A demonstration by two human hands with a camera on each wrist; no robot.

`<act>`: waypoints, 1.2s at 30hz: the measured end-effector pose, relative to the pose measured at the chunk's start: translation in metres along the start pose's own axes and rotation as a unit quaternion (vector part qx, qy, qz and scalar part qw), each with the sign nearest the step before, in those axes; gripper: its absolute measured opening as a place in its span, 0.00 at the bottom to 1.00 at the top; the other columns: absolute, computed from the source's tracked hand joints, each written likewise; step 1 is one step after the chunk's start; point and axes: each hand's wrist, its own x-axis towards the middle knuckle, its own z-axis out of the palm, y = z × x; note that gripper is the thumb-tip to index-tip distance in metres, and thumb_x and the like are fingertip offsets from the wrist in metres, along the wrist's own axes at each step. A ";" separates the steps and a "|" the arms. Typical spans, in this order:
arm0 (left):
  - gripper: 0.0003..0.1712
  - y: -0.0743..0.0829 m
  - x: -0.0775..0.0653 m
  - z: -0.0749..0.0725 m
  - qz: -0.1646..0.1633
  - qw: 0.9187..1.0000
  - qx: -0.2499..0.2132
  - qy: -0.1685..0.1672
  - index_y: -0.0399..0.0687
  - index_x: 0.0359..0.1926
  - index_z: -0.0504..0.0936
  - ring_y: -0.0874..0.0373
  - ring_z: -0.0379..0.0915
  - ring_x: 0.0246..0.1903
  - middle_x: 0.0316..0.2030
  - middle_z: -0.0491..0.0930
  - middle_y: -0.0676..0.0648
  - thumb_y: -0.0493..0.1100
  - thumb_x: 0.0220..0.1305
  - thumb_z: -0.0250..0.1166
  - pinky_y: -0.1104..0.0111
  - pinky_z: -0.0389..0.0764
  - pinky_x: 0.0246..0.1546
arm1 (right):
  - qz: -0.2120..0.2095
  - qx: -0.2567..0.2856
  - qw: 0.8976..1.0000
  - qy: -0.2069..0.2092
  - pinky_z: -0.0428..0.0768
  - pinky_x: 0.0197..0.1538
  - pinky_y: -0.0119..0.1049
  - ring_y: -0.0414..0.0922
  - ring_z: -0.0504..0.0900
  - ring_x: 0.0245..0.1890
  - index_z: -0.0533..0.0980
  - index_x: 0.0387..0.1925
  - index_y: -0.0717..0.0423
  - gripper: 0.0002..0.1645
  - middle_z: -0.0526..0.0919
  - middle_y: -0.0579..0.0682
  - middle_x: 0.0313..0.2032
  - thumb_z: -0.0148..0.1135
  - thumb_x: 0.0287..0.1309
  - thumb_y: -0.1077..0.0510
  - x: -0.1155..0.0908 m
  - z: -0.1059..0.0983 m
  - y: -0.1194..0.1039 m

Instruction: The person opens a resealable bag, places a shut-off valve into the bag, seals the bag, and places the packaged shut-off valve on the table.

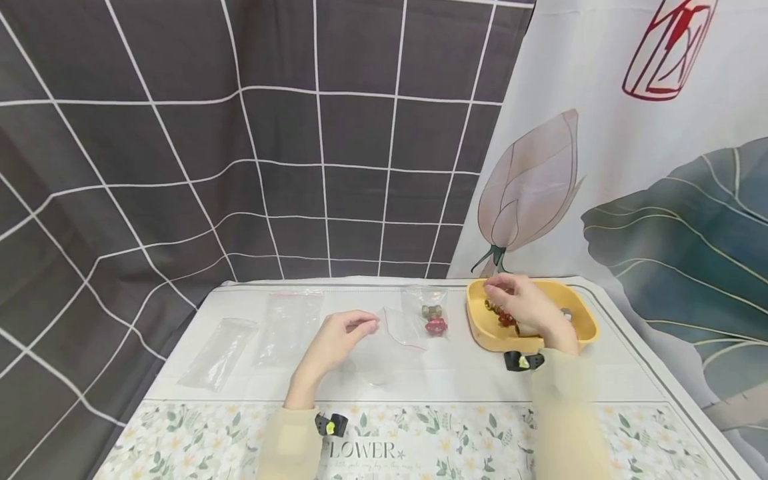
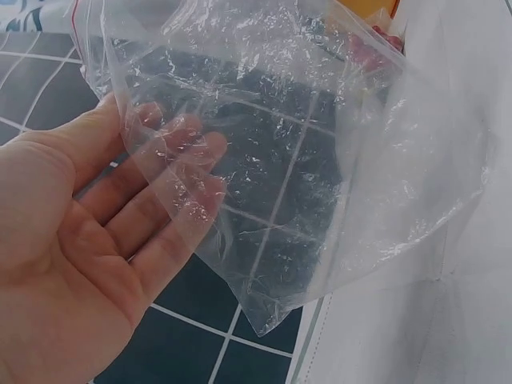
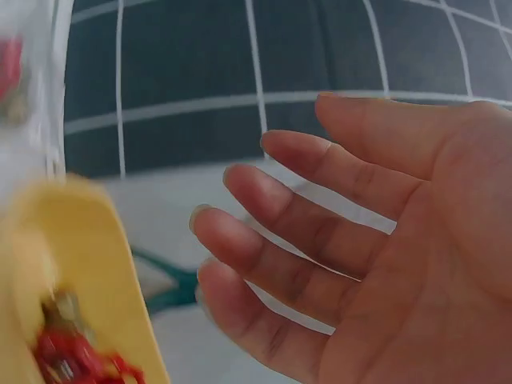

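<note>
While left hand (image 1: 335, 339) pinches the clear bag (image 2: 280, 160), the empty, loosely spread right hand (image 1: 531, 308) should enter the yellow tray (image 1: 483, 335) beneath gently.

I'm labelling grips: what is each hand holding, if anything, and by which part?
The left hand pinches a clear plastic bag by an edge at its zip end. The right hand holds nothing.

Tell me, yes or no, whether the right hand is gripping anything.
No, the right wrist view shows the right hand with its thumb apart from the fingers and nothing between them.
</note>
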 end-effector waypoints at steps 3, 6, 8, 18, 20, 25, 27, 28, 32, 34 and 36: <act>0.15 0.000 0.001 0.000 -0.002 1.000 -0.001 0.001 0.49 0.50 0.84 0.56 0.81 0.47 0.45 0.85 0.53 0.51 0.69 0.61 0.55 0.77 0.54 | 0.001 -0.032 0.999 -0.025 0.75 0.52 0.53 0.54 0.78 0.47 0.75 0.55 0.64 0.22 0.81 0.61 0.48 0.52 0.73 0.51 0.009 -0.016 0.010; 0.15 0.000 0.002 0.000 -0.001 1.000 -0.004 0.001 0.48 0.50 0.84 0.55 0.81 0.48 0.45 0.85 0.52 0.50 0.70 0.61 0.54 0.77 0.54 | -0.006 -0.054 0.996 -0.066 0.75 0.54 0.56 0.55 0.78 0.47 0.74 0.56 0.65 0.21 0.80 0.62 0.49 0.52 0.72 0.52 0.021 -0.026 0.023; 0.15 0.000 0.002 0.000 -0.001 1.000 -0.005 -0.001 0.47 0.50 0.84 0.54 0.81 0.47 0.45 0.85 0.51 0.49 0.70 0.61 0.54 0.77 0.54 | -0.013 -0.069 0.993 -0.100 0.76 0.53 0.56 0.56 0.79 0.47 0.74 0.55 0.66 0.21 0.81 0.60 0.48 0.53 0.72 0.53 0.028 -0.032 0.031; 0.16 0.001 0.004 0.002 -0.005 1.000 -0.003 -0.005 0.47 0.50 0.84 0.59 0.81 0.46 0.44 0.85 0.54 0.50 0.70 0.60 0.56 0.77 0.54 | 0.045 -0.049 0.979 -0.191 0.75 0.55 0.59 0.63 0.74 0.54 0.69 0.60 0.68 0.29 0.77 0.65 0.54 0.52 0.72 0.47 0.055 -0.059 0.066; 0.16 0.003 0.004 0.001 -0.008 1.000 -0.002 -0.005 0.47 0.51 0.84 0.59 0.81 0.46 0.44 0.85 0.54 0.50 0.70 0.60 0.56 0.77 0.54 | 0.053 -0.040 0.978 -0.197 0.75 0.54 0.58 0.63 0.73 0.55 0.68 0.60 0.69 0.29 0.77 0.66 0.54 0.51 0.73 0.48 0.058 -0.063 0.077; 0.17 0.006 0.004 0.002 -0.004 1.000 0.002 -0.010 0.46 0.50 0.84 0.56 0.81 0.47 0.45 0.85 0.51 0.51 0.70 0.60 0.54 0.77 0.54 | 0.083 -0.032 0.974 -0.209 0.75 0.53 0.61 0.67 0.70 0.58 0.65 0.62 0.72 0.30 0.74 0.69 0.56 0.48 0.74 0.50 0.060 -0.071 0.101; 0.16 0.007 0.003 0.003 -0.003 1.000 0.002 -0.012 0.47 0.50 0.84 0.56 0.81 0.47 0.45 0.85 0.51 0.51 0.70 0.60 0.54 0.77 0.54 | 0.098 -0.039 0.971 -0.214 0.76 0.52 0.61 0.68 0.69 0.58 0.65 0.62 0.72 0.30 0.73 0.70 0.57 0.48 0.74 0.49 0.060 -0.073 0.107; 0.16 0.007 0.003 0.003 -0.004 1.000 0.003 -0.012 0.47 0.50 0.84 0.56 0.81 0.47 0.45 0.85 0.51 0.51 0.70 0.60 0.54 0.77 0.54 | 0.104 -0.043 0.970 -0.217 0.76 0.51 0.60 0.68 0.69 0.57 0.65 0.62 0.72 0.31 0.72 0.70 0.58 0.48 0.74 0.48 0.061 -0.074 0.108; 0.15 0.006 0.002 0.003 -0.011 1.000 0.007 -0.010 0.49 0.49 0.85 0.56 0.81 0.47 0.45 0.85 0.52 0.50 0.70 0.60 0.55 0.76 0.54 | 0.124 -0.047 0.963 -0.235 0.77 0.51 0.58 0.67 0.69 0.57 0.63 0.64 0.72 0.36 0.70 0.71 0.59 0.48 0.73 0.44 0.065 -0.072 0.112; 0.15 0.005 0.002 0.002 -0.012 1.000 0.010 -0.010 0.49 0.49 0.85 0.56 0.81 0.47 0.45 0.85 0.52 0.51 0.70 0.60 0.54 0.76 0.55 | 0.130 -0.049 0.960 -0.243 0.76 0.52 0.58 0.67 0.70 0.56 0.61 0.64 0.74 0.38 0.69 0.71 0.59 0.48 0.73 0.43 0.068 -0.070 0.113; 0.15 0.004 0.002 0.000 -0.013 1.000 0.011 -0.011 0.50 0.49 0.84 0.56 0.80 0.47 0.45 0.85 0.52 0.51 0.70 0.60 0.54 0.76 0.55 | 0.139 -0.052 0.957 -0.249 0.75 0.53 0.58 0.67 0.70 0.56 0.60 0.64 0.75 0.39 0.69 0.72 0.60 0.48 0.73 0.43 0.070 -0.067 0.114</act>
